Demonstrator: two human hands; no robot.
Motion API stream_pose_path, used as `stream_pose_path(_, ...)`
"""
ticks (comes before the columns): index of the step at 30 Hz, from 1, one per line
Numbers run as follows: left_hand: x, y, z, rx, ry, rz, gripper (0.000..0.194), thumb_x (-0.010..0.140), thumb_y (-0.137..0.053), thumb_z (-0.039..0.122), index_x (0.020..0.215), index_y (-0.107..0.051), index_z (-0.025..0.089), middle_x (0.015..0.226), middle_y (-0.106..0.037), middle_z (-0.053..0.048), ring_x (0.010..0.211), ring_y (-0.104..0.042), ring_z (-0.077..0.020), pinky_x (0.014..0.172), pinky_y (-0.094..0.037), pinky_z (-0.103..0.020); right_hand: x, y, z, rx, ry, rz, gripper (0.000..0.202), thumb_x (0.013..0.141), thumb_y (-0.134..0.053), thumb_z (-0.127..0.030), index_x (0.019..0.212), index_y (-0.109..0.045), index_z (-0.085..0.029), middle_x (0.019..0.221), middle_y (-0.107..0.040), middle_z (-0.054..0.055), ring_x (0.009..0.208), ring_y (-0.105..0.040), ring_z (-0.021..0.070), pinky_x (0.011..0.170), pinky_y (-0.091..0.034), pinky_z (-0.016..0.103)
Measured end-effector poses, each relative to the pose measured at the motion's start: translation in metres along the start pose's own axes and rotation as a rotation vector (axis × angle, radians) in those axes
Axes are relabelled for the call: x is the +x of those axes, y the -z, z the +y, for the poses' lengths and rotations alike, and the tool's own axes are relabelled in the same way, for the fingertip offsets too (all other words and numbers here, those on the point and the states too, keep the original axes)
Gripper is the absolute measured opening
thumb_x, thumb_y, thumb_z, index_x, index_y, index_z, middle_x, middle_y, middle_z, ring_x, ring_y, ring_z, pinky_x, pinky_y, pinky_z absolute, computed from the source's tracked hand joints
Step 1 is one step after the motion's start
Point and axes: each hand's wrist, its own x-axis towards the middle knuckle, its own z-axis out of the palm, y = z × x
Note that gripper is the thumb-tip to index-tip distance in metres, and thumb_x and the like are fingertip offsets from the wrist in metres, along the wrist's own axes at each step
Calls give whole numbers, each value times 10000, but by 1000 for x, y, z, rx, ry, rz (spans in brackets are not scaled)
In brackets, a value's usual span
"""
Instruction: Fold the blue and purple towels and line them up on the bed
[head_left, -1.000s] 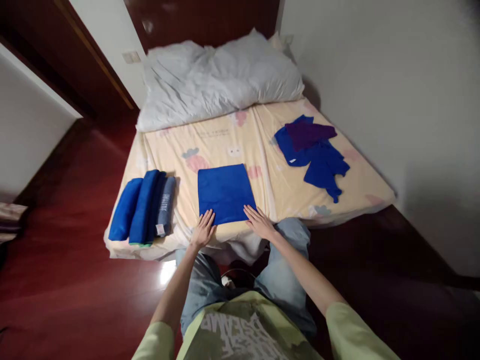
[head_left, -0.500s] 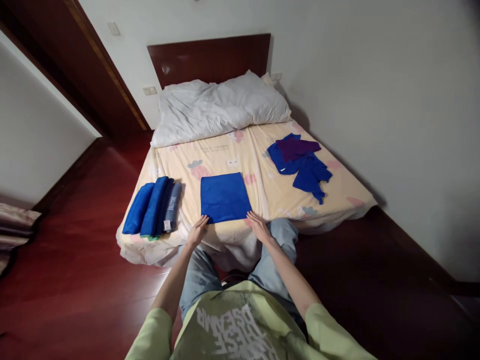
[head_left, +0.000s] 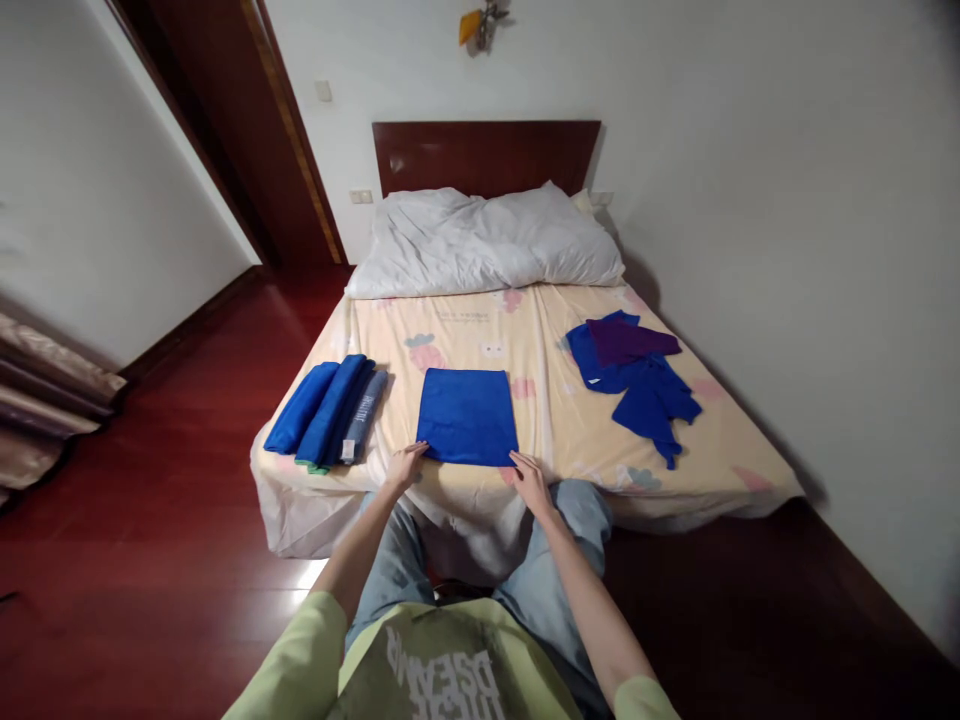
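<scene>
A blue towel, folded to a flat square, lies near the front edge of the bed. At its near left corner, my left hand has its fingers closed on the edge. The near right corner is likewise between the fingers of my right hand. Both thumbs are hard to make out. Left of the square, several rolled or folded towels lie side by side, blue ones and a grey-blue one with lettering and a white tag.
Crumpled blue cloths with a purple cloth on top lie at the bed's right. A white quilt is bunched against the dark headboard. The patterned sheet hangs over the bed's front edge. A curtain hangs at far left.
My view has tilted up and shifted left, bringing a wall lamp into sight. The fingers, earlier laid flatter at the near corners, now look pinched on them. The towel remains a flat square.
</scene>
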Motion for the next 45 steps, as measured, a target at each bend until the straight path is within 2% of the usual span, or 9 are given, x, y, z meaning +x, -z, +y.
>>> stream_pose_path(7,-2,-4,-10,63,-88,23,611,780,-515,-31,1302,-707,221,1401,-656,-56,1348,-587,-192,1162,-463,-353,12,3,3,-63,116,-102,470,825,-505,-11,1156,-788,-188,1305,-713,122,1280,-653,264,1106,-548,492)
stream_pose_path(12,-10,-1,-29,128,-267,3,484,912,-494,65,1341,-678,190,1454,-607,-100,1394,-542,-225,1153,-473,-407,3,22,-1,-83,87,-210,514,814,-502,7,1214,-766,-179,1326,-697,119,1263,-666,257,1124,-532,466)
stream_pose_path(16,-21,-11,-41,49,-341,-35,551,896,-430,32,1381,-647,176,1487,-576,-102,1438,-492,-225,1197,-426,-461,-7,29,-7,-56,45,-303,529,802,-478,23,1178,-784,-189,1288,-721,97,1264,-665,243,1135,-521,447)
stream_pose_path(18,-24,-20,-41,-47,-298,3,581,860,-403,10,1350,-669,175,1457,-607,-89,1428,-504,-211,1204,-424,-464,-8,27,-11,-45,5,-289,511,802,-492,15,1160,-792,-191,1256,-737,96,1252,-673,259,1128,-527,468)
stream_pose_path(22,-20,-34,-34,-249,-104,148,502,849,-412,51,1192,-750,193,1298,-719,-64,1334,-598,-207,1184,-455,-479,-6,24,-17,-29,-31,-229,515,816,-486,3,1191,-783,-185,1255,-738,100,1227,-684,274,1121,-529,489)
stream_pose_path(28,-10,-25,-32,-417,7,155,411,818,-484,141,1092,-785,199,1214,-755,-56,1253,-657,-235,1182,-460,-475,-6,21,-18,43,-122,-108,482,844,-476,-23,1140,-803,-216,1171,-774,79,1166,-704,247,1091,-548,452)
stream_pose_path(37,-2,-24,-26,-466,71,220,373,763,-511,161,1013,-786,191,1141,-776,-66,1170,-688,-247,1137,-488,-465,-4,17,-21,145,-225,14,445,802,-474,-47,1050,-807,-207,1119,-781,74,1085,-714,219,1064,-542,394)
stream_pose_path(42,-1,-26,-26,-612,175,290,315,817,-569,304,1012,-779,173,1067,-788,-97,1016,-738,-255,985,-582,-438,0,17,-22,248,-329,76,384,799,-490,-120,1009,-798,-211,1080,-789,65,1063,-714,227,1039,-549,401)
stream_pose_path(45,-2,-24,-24,-755,218,308,378,831,-615,436,1016,-769,145,975,-795,-116,895,-756,-254,873,-622,-417,1,20,-25,321,-347,132,356,824,-488,-178,1017,-787,-201,1086,-787,73,1066,-713,230,1032,-544,390)
